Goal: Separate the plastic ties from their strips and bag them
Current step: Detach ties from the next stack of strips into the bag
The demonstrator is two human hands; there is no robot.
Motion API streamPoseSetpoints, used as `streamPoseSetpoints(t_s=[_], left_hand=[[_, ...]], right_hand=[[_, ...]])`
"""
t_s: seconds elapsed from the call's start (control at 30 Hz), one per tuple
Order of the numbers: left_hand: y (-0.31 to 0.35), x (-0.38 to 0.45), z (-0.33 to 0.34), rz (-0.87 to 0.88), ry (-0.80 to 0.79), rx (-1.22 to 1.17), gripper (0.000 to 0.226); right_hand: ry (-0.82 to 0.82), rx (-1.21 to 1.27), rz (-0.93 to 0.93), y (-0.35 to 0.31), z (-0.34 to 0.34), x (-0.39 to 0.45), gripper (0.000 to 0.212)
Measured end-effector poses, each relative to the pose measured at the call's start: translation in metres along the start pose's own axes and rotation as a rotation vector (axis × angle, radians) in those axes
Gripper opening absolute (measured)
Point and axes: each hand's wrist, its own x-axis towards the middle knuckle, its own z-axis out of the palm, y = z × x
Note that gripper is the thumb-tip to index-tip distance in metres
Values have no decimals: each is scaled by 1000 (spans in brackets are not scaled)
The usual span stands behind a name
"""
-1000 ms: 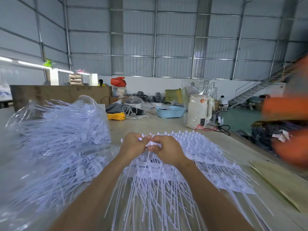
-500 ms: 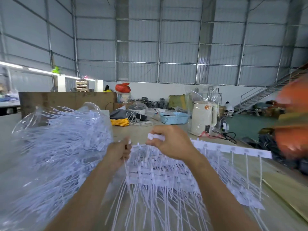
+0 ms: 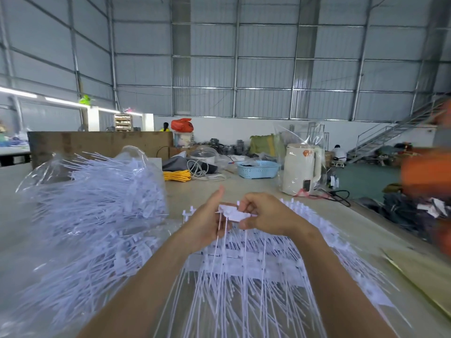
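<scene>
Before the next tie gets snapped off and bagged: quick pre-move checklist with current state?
1. Right hand pinching the white strip piece: ok.
2. Left hand holding the tie stems under the strip: ok.
3. Ties fully detached from the strip: cannot tell, blurred.
4. Clear bag of ties on the left, close by: ok.
5. Bag mouth open toward the hands: cannot tell.
6. More strips waiting on the table: ok.

Left hand [image 3: 207,223], right hand [image 3: 264,213] pinching
</scene>
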Motion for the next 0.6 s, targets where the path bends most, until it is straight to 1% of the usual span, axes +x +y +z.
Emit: streamPoseSetpoints(t_s=[0.03,0.13,0.2,0.3,0.33,0.47,0.6], left_hand=[[-2,-1,1,15,10,64,51],[-10,-1,4,175,74,261,30],[-13,0,5,244,155,244,20],[-12,1,6,289,259,112,12],[-13,0,8,286,266,105,13],[-18,-3,16,213,208,134,27],[-19,-8,16,198,225,171,30]], right_hand=[[21,-11,-2,1,1,1,27],[58,-28,-22,5,4,3,29],[62,-39,-7,8,2,2,29],[12,-86,6,12,-1,-1,27],[9,-81,-3,12,-1,-2,25],[42,-117,-40,10,0,-1,20],[2,-147,-57,12,3,1,15]])
